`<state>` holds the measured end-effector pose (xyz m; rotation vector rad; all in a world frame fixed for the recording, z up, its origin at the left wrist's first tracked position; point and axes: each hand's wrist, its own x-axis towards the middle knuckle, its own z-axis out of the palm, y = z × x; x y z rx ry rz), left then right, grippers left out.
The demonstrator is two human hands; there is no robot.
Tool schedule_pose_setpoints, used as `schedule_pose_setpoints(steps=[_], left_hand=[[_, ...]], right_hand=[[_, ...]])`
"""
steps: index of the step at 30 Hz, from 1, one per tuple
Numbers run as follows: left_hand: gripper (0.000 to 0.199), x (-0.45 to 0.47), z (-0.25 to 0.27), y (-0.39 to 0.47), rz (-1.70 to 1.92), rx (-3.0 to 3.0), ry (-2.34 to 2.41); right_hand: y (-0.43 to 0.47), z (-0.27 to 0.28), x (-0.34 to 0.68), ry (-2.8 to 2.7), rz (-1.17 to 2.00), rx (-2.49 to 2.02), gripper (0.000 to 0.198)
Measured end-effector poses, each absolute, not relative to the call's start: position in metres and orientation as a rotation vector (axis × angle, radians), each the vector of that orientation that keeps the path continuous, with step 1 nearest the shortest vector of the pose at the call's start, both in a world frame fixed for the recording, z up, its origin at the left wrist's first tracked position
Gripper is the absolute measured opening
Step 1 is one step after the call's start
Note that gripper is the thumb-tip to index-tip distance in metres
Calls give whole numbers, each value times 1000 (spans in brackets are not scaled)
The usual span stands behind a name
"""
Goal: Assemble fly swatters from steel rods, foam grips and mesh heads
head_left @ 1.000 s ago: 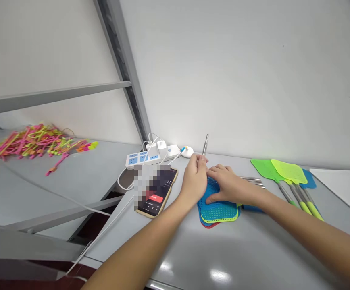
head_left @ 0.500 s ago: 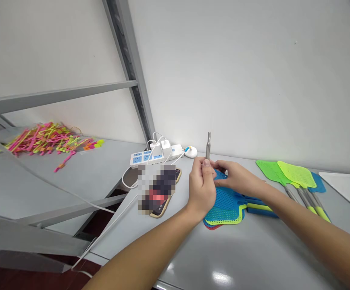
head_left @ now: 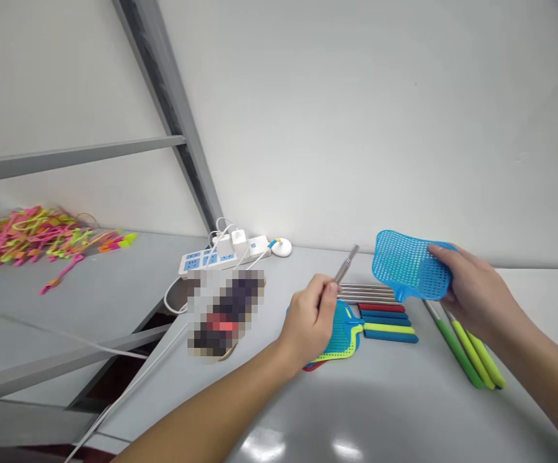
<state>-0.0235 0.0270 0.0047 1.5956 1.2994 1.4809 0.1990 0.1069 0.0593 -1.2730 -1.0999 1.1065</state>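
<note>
My left hand point(head_left: 310, 321) is closed around a thin metal rod point(head_left: 347, 263), its tip pointing up and to the right. Between thumb and fingers, my right hand point(head_left: 474, 289) grips a blue fly swatter head point(head_left: 407, 263), raised above the table with its short socket facing down. The rod and the swatter head are apart. Beneath my left hand lies a stack of swatter heads point(head_left: 341, 334), blue and yellow-green with a red edge showing. Several coloured handle grips point(head_left: 387, 330) lie beside the stack, and several metal rods point(head_left: 370, 294) lie behind them.
Swatters with green and yellow handles point(head_left: 467, 354) lie on the right, partly hidden by my right hand. A white power strip point(head_left: 228, 257) with chargers and a blurred-out phone point(head_left: 225, 315) are at left. Beyond the metal rack post point(head_left: 173, 116), a colourful pile point(head_left: 38, 235) covers another surface.
My right hand has moved right and now holds up a blue swatter head. The rod in my left hand has tilted to the right. The view has turned a little rightward.
</note>
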Motion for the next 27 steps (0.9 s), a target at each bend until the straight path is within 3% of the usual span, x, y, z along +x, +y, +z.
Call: schedule_pose_setpoints(steps=[7,18,27], left_hand=[[25,-8,-4,18,879,2257,1385],[24,-10,-1,19,683,2357,1414],[24,-9,2,19,640,2349,1443]], right_hand=[[90,27,233,-735,1053,-1094,19],[69,9,228,-849,1026,-1057,39],[69,4,226,-885,996,-1056,36]])
